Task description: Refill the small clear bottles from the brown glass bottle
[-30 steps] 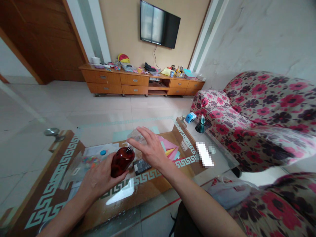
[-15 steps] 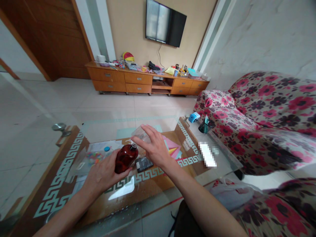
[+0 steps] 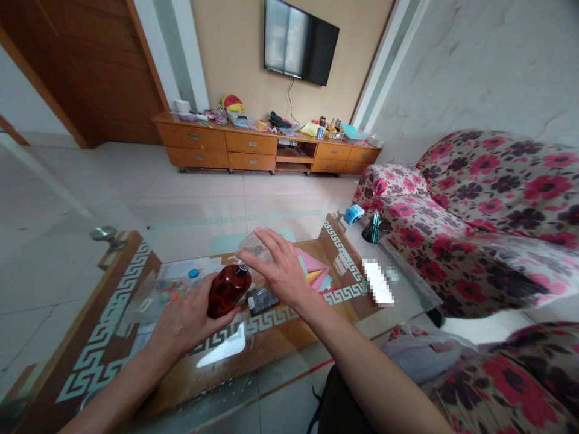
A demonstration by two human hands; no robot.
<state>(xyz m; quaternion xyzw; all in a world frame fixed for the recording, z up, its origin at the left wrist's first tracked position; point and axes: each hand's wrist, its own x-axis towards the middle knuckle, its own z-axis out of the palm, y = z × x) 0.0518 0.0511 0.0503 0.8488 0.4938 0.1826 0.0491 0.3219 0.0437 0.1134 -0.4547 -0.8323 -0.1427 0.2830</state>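
Barely any change; right hand (image 3: 283, 271) edged slightly leftward.

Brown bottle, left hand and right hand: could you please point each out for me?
Brown bottle (image 3: 225, 293), head view, on its glossy body.
Left hand (image 3: 183, 322), head view, on its back.
Right hand (image 3: 281, 274), head view, on its back.

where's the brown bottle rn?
Head view, lower centre: the brown bottle is tilted in the left hand above the glass table, its neck by the right hand, with a small black object beside it.
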